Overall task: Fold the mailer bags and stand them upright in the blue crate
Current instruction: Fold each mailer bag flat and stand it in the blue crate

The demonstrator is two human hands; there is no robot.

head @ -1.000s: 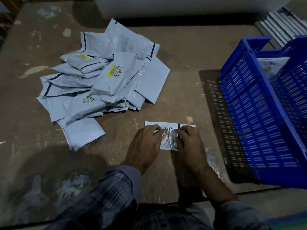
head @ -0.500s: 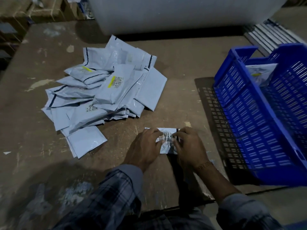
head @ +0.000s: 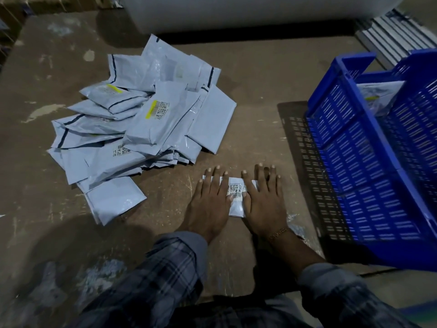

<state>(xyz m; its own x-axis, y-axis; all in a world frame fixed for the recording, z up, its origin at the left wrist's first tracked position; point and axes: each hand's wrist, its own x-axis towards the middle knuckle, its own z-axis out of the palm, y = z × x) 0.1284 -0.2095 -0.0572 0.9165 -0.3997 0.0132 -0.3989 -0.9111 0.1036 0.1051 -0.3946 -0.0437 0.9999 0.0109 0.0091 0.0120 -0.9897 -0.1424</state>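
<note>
a: brown table [head: 248, 91], what's beside the blue crate [head: 369, 176]?
b: i see the folded mailer bag [head: 236, 204] left of it, left hand [head: 210, 202] and right hand [head: 264, 204] flat, fingers straight, pressing it.

My left hand [head: 210, 204] and right hand [head: 264, 204] lie flat side by side, palms down, fingers straight and slightly spread, forearms reaching forward.
</note>
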